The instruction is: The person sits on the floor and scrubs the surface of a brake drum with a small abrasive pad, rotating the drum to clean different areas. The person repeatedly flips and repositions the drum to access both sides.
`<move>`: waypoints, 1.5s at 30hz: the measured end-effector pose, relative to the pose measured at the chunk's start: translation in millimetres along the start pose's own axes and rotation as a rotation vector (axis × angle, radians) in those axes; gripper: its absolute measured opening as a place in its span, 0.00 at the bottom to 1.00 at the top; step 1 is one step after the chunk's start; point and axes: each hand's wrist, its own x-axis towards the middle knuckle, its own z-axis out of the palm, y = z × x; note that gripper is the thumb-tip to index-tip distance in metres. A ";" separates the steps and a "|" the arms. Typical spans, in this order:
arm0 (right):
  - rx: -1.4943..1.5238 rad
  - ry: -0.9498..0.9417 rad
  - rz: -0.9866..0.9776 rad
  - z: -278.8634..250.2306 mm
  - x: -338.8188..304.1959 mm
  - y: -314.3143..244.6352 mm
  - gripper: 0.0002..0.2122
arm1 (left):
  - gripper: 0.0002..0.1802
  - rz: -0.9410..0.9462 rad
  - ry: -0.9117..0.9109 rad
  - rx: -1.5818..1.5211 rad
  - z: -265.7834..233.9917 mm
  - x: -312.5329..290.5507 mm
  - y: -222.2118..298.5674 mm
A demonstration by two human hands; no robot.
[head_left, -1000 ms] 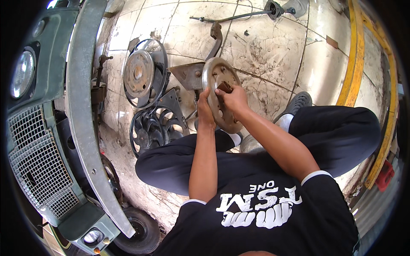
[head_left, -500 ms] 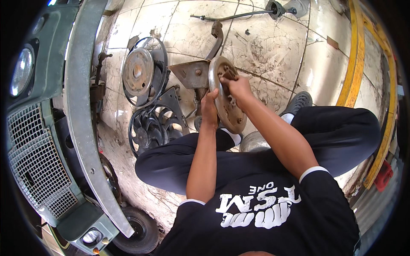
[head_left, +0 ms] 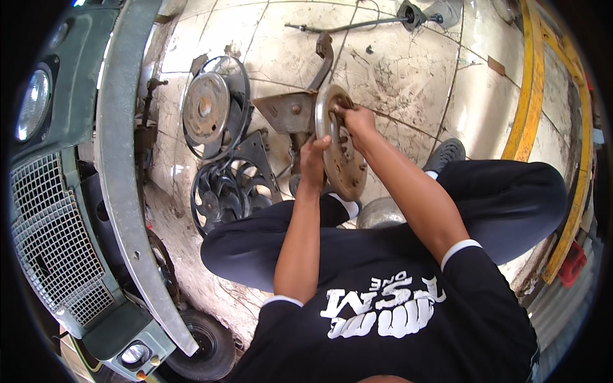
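Observation:
A round, rust-brown metal disc with a pale rim point(head_left: 345, 167) stands upright on edge in front of my crossed legs. My left hand point(head_left: 313, 163) is closed around its near left edge, thumb over the rim. My right hand point(head_left: 359, 123) presses its bent fingers against the disc's upper face, pinching a small dark brown piece point(head_left: 344, 101) that is mostly hidden. Just left of the disc is a rusty bracket point(head_left: 284, 113) with a pedal arm point(head_left: 322, 60) rising from it.
A similar rusty disc point(head_left: 205, 107) rests on a black fan ring point(head_left: 246, 96) at left, beside black fans point(head_left: 220, 198). A grey bumper point(head_left: 118, 127) and vehicle grille point(head_left: 54, 236) line the left side. A yellow metal frame point(head_left: 530, 83) stands at right. A lever point(head_left: 357, 24) lies at the far side.
My right hand has moved slightly up and left across the disc's face, and the brown piece is now more hidden. The left hand keeps its hold on the rim.

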 end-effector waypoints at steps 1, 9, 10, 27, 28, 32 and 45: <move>0.006 0.000 0.012 -0.9 -0.7 0.8 0.15 | 0.31 0.025 0.032 0.050 4.5 -3.8 2.4; -0.001 0.093 -0.034 2.0 38.1 3.9 0.16 | 0.37 0.004 -0.050 0.012 -0.5 4.4 -1.1; -0.040 0.153 -0.020 7.3 30.1 4.5 0.15 | 0.38 0.039 -0.003 0.039 -0.2 1.5 -1.4; 0.439 0.057 0.017 -41.9 -2.2 -16.1 0.08 | 0.40 -0.210 0.047 -0.232 -11.0 13.6 21.2; 0.552 0.007 0.085 -38.1 -4.8 -19.8 0.07 | 0.39 -0.203 0.045 -0.218 -9.3 13.8 17.0; 0.278 0.103 0.094 -20.6 -24.0 -19.5 0.04 | 0.39 -0.272 0.045 -0.206 1.0 7.3 7.2; 0.342 0.087 0.045 -54.3 -35.1 42.6 0.13 | 0.40 -0.435 -0.013 -0.250 -0.1 -10.8 20.9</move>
